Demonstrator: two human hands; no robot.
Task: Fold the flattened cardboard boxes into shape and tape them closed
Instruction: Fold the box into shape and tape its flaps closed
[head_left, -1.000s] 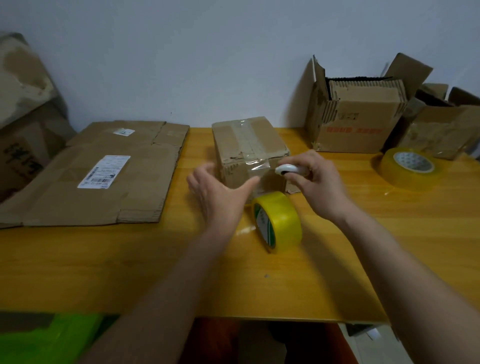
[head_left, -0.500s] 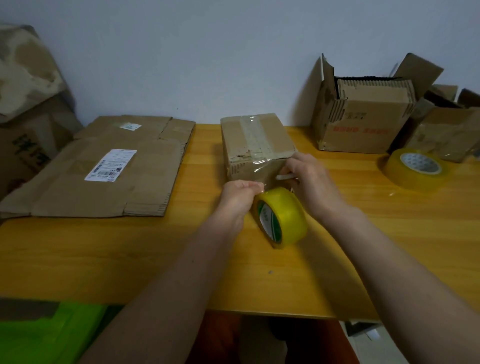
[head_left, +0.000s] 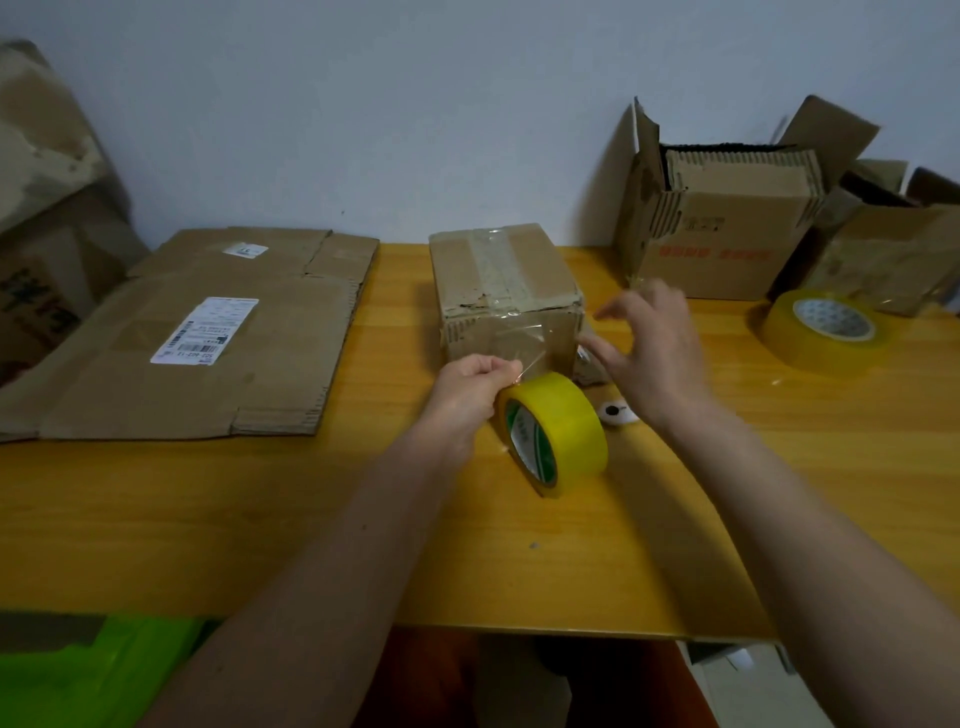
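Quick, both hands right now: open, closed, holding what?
Left hand: pinching the tape strip by the roll.
Right hand: open, fingers spread beside the box, holding nothing.

We see a yellow wooden table (head_left: 218, 519) set against the wall. On its far left lies a stack of flattened cardboard (head_left: 208, 332). Near the middle sits a small taped box (head_left: 504, 291), with a yellow tape roll (head_left: 558, 431) standing on edge just in front of it and a small white object (head_left: 615, 411) beside the roll. At far right stand an open box (head_left: 722, 228), a second carton (head_left: 898, 249) and a flat-lying tape roll (head_left: 826, 330).
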